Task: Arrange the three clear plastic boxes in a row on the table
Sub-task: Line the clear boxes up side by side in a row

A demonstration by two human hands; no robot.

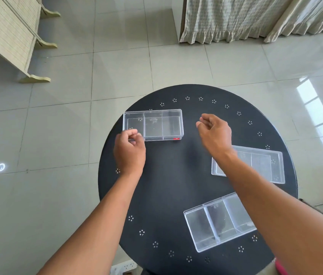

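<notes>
Three clear plastic boxes with inner dividers lie on a round black table (168,175). One box (162,124) sits at the far left, square to me. My left hand (130,149) pinches its near-left corner with curled fingers. My right hand (215,132) hovers just right of that box, fingers loosely bent and apart, holding nothing. A second box (261,165) lies at the right, partly hidden under my right forearm. The third box (216,221) rests at the near right, turned at an angle, its right end covered by my arm.
The table stands on a pale tiled floor (117,72). A wooden cabinet (8,36) is at the far left and curtains (236,18) hang at the back right. A white power strip (125,266) lies on the floor under the table's near edge.
</notes>
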